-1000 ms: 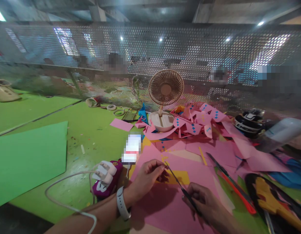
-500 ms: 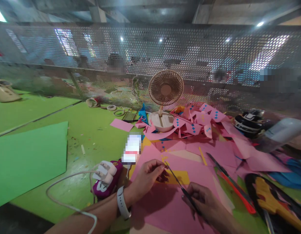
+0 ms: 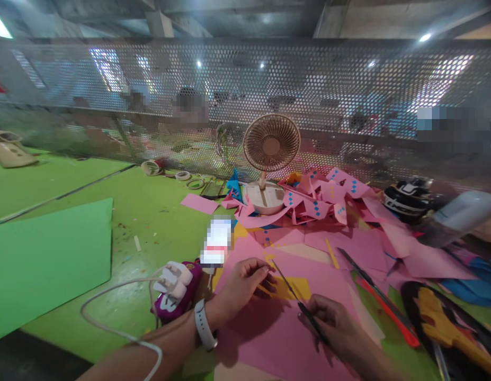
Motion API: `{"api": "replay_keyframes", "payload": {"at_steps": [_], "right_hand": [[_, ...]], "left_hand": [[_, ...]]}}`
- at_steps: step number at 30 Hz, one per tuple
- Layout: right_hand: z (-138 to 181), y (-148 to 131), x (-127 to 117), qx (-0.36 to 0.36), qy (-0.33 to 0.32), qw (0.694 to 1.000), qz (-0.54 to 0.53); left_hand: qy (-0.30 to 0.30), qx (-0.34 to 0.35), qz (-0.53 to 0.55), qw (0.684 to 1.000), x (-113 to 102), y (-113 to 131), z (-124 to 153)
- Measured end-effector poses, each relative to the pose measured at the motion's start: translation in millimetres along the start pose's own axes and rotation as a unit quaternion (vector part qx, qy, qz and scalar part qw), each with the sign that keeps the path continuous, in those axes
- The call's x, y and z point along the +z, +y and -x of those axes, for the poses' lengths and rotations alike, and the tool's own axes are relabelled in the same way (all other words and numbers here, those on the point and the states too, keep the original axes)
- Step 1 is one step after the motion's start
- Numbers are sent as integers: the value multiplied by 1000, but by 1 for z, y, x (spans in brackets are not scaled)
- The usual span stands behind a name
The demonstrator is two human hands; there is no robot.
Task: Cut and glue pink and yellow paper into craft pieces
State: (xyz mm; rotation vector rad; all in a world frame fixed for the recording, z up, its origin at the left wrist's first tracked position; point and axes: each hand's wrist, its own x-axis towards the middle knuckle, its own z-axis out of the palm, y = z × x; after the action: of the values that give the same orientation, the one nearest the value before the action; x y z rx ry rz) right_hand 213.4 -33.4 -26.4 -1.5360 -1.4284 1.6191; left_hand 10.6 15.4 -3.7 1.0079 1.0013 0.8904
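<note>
My left hand (image 3: pixel 241 288), with a white watch on the wrist, pinches something small that I cannot make out at the tip of a thin dark tool (image 3: pixel 295 301). My right hand (image 3: pixel 336 330) is closed around the lower end of that tool, which looks like tweezers or slim scissors. Both hands hover over a large pink paper sheet (image 3: pixel 269 338) with a yellow paper piece (image 3: pixel 295 287) lying on it just beyond the fingers.
A small desk fan (image 3: pixel 270 159) stands behind a heap of pink paper strips (image 3: pixel 324 198) with blue diamonds. A purple power strip (image 3: pixel 176 288) with white plugs and cable lies left. A green paper sheet (image 3: pixel 42 254) lies far left. Red-handled scissors (image 3: pixel 382 307) lie right. A perforated metal screen (image 3: pixel 245 95) closes the back.
Both hands and the tool sit slightly higher and to the right in view, mostly from a small head shift. Grips are unchanged.
</note>
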Motion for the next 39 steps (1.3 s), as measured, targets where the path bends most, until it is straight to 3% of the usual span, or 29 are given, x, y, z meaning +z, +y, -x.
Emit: {"api": "replay_keyframes", "payload": {"at_steps": [8, 13, 17, 21, 26, 28, 31, 39], "right_hand": [[1, -16, -15, -20, 63, 998, -9], [7, -28, -31, -62, 83, 995, -3], [11, -35, -47, -93, 116, 989, -7], [16, -44, -64, -121, 145, 982, -26], [18, -55, -77, -149, 153, 977, -31], [15, -57, -81, -150, 158, 976, -26], [9, -56, -87, -150, 165, 975, -4], [4, -39, -105, -126, 168, 976, 52]], "left_hand": [[39, -15, -38, 998, -5, -2, -6], [48, 53, -81, 994, -7, -2, -8], [15, 128, -170, 977, -6, -1, -2], [-78, 196, -338, 917, -1, 3, 11], [-195, 281, -556, 758, 3, 5, 25], [-212, 296, -593, 718, 3, 3, 26], [-230, 300, -612, 695, 2, -3, 24], [-253, 282, -621, 686, 0, -6, 26]]}}
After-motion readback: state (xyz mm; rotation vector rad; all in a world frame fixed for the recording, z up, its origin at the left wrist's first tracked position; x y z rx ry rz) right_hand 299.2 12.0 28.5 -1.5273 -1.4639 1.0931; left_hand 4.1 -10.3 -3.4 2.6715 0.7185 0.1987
